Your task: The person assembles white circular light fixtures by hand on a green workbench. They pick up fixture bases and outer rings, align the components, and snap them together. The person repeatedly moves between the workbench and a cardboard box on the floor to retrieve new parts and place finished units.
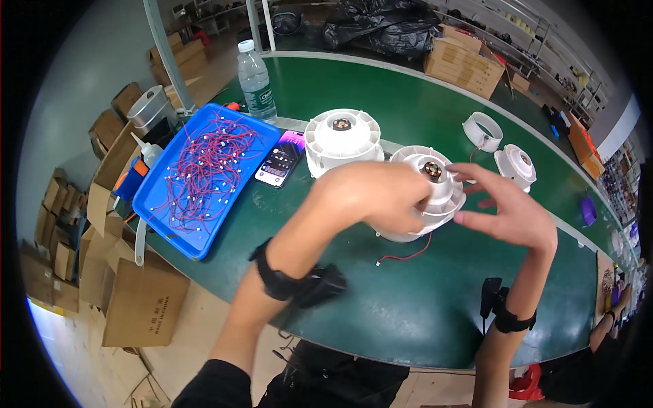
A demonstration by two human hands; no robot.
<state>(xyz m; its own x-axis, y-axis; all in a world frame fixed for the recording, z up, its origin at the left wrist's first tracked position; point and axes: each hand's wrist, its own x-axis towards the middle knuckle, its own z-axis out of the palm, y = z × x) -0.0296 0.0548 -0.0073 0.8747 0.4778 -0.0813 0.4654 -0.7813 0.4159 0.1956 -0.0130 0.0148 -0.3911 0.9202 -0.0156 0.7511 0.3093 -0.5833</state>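
Note:
A round white ribbed fan housing [398, 236] rests on the green bench in front of me, with a copper-wound motor core [433, 170] at its top centre. Over its left side is my left hand [381, 194], its fingers curled in; anything between them is hidden. My right hand [509, 212] reaches to the right side, its fingers spread apart, fingertips and thumb at the rim. A thin red wire [413, 258] with a small white plug trails from the housing's near side. Just behind and left stands a similar white housing [340, 146] with its own copper core.
A blue tray [207, 250] of tangled red wires lies left, beside a phone [280, 160] and a water bottle [256, 81]. At right stand a white ring [484, 131] and a smaller white housing [515, 167]. Cardboard boxes [146, 299] sit left of the bench; another person's arm [605, 326] shows far right.

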